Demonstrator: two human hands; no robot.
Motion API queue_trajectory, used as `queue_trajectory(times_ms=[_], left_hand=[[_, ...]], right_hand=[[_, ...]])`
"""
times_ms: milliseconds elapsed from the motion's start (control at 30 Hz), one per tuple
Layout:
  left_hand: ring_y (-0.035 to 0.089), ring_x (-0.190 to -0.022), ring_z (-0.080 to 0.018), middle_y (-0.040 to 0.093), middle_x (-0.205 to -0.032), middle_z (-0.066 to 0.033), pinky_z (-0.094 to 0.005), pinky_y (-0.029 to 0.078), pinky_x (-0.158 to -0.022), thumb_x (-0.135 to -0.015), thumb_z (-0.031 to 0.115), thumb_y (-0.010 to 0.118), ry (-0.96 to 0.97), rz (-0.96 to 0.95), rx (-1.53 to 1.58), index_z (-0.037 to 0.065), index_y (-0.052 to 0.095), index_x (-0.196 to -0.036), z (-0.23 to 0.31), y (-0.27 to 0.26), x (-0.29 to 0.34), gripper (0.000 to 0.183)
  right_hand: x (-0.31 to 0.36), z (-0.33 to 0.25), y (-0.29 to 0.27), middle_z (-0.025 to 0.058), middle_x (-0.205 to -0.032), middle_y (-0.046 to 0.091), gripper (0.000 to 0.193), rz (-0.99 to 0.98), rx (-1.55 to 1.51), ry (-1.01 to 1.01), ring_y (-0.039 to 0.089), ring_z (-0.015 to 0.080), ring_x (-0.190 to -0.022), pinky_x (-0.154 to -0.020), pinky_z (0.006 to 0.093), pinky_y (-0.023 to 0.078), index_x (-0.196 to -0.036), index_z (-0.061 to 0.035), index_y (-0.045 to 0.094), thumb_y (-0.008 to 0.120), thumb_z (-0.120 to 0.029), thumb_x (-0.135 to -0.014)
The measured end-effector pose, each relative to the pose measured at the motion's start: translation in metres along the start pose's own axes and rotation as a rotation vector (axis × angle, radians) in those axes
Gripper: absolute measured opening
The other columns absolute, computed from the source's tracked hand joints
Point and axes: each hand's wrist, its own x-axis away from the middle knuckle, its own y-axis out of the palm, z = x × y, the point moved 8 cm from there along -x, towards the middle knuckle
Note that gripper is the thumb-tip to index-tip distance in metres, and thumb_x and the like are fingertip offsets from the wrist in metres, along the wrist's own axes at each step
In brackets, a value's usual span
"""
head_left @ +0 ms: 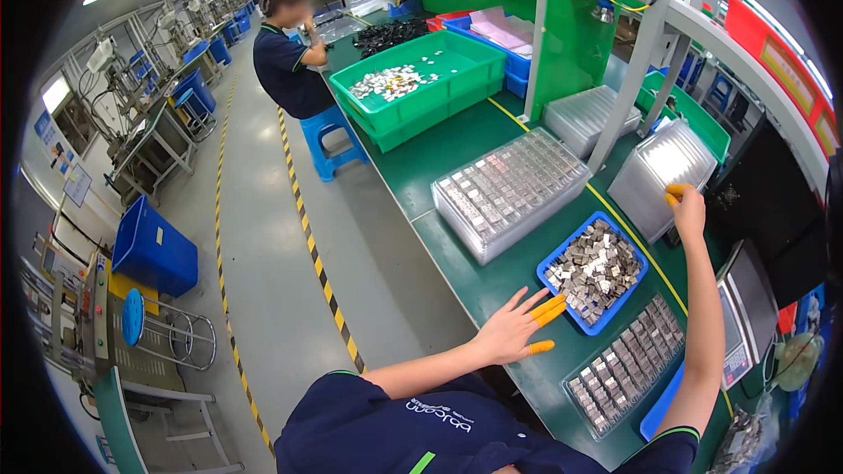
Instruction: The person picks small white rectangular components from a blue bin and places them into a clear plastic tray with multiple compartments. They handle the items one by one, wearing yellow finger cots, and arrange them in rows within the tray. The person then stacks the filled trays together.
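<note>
My left hand (516, 330) is open, with its fingers spread and yellow finger cots on several of them. Its fingertips reach the near left edge of a blue tray (594, 327) heaped with small metal-and-white parts (597, 270). Out to the right, my right hand (690, 211), also in finger cots, pinches the near edge of a clear plastic tray (665, 167) on a stack. Closer to my body lies a clear blister tray (625, 367) with rows of the small parts. Beyond the blue tray sits a stack of filled trays (512, 184).
A large green bin (439, 101) holding white pieces stands farther along the green bench (399, 177). A scale (738, 316) is at the right, near a shelf post (615, 127). Another person (294, 61) sits at the bench's far end beside a blue stool (329, 140).
</note>
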Motion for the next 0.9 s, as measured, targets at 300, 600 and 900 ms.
queue_trajectory(times_ms=[300,600,900], left_hand=[[0.020,-0.125,-0.0269,0.024,-0.134,-0.0084,-0.0431,0.018,-0.100,-0.082,0.045,0.038,-0.051,0.007,0.045,0.009,0.024,-0.129,-0.004,0.000,0.000,0.061],[0.022,-0.123,-0.0283,0.026,-0.133,-0.0114,-0.0427,0.017,-0.100,-0.082,0.044,0.040,-0.055,0.024,0.074,0.008,0.024,-0.129,-0.005,-0.003,-0.002,0.062],[0.026,-0.121,-0.0301,0.027,-0.131,-0.0148,-0.0415,0.018,-0.100,-0.079,0.043,0.046,-0.065,0.095,0.163,0.007,0.024,-0.129,-0.009,-0.009,0.004,0.065]], right_hand=[[-0.032,0.028,0.016,0.0096,-0.061,0.061,0.015,-0.343,-0.125,0.090,0.054,0.0139,-0.051,-0.050,0.0270,0.043,-0.077,-0.0034,0.067,0.067,-0.007,-0.062],[-0.038,0.027,0.018,0.0142,-0.058,0.058,0.010,-0.279,-0.064,0.053,0.054,0.0247,-0.052,-0.051,0.0331,0.042,-0.065,0.0030,0.061,0.058,-0.007,-0.066],[0.018,-0.065,-0.138,0.0185,-0.077,0.049,0.012,0.627,0.609,-0.224,0.048,0.0338,-0.075,-0.066,0.0401,0.038,-0.078,0.0014,0.052,0.044,-0.001,-0.070]])
